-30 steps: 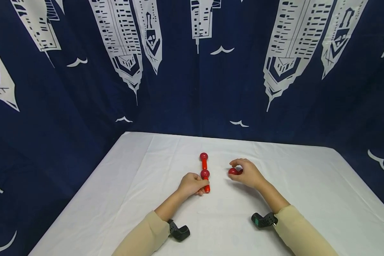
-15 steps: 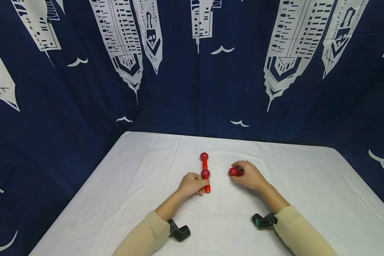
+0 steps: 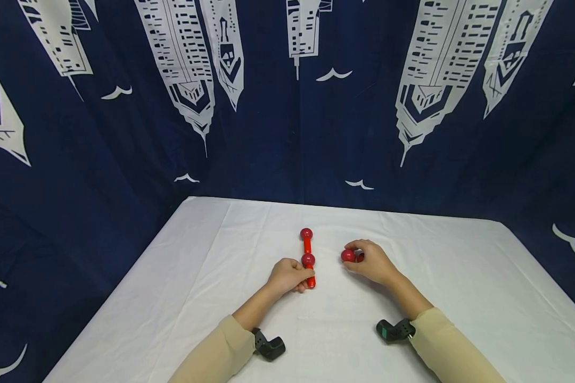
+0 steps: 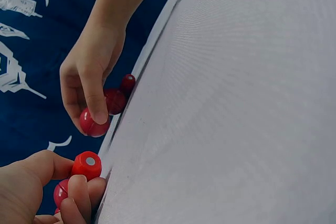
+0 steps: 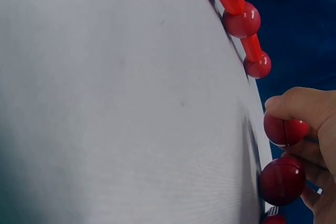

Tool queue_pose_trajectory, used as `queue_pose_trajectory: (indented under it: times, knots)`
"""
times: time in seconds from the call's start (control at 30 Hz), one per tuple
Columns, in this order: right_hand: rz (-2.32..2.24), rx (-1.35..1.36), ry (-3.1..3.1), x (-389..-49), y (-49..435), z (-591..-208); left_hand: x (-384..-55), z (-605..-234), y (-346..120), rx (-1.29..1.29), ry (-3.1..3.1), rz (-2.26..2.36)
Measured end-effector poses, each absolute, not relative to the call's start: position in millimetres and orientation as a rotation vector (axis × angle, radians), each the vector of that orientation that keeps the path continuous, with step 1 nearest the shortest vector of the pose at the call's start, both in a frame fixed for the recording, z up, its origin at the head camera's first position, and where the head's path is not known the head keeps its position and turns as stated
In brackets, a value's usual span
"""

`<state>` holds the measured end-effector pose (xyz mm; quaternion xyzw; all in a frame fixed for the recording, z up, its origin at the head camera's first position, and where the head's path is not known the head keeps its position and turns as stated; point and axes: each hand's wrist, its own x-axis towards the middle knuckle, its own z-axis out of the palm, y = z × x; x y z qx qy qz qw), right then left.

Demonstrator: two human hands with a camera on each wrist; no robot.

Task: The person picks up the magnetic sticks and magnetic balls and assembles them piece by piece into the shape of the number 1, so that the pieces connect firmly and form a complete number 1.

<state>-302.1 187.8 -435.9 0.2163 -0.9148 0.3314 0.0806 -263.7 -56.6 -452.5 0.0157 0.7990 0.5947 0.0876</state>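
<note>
A straight chain of red magnetic pieces lies on the white-covered table: a far ball (image 3: 306, 234), a rod (image 3: 307, 245), a middle ball (image 3: 308, 260) and a near rod (image 3: 311, 282). My left hand (image 3: 286, 275) pinches that near rod, whose end shows a pale round spot in the left wrist view. To the right, my right hand (image 3: 372, 262) holds a red ball (image 5: 283, 129) between thumb and fingers. A second, darker red ball (image 5: 282, 181) sits just behind it by the curled fingers. Past that, a small red piece with a pale dot (image 4: 127, 82) is partly hidden.
White cloth (image 3: 335, 340) covers the table, whose far edge meets a dark blue curtain (image 3: 268, 149) with white building prints. Black camera units (image 3: 270, 349) are strapped at both wrists, low over the cloth.
My right forefinger has come down onto the red ball, which it stood apart from a second ago. The ball then shifts slightly left and away. My left hand and the chain stay put.
</note>
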Motion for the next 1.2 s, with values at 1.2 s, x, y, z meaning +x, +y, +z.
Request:
queue_pose_trajectory:
  times: [1.2]
  knots:
    - [1.196, 0.697, -2.636, -268, 161, -426, -263, -451, -57, 0.053, 2.397, 1.766]
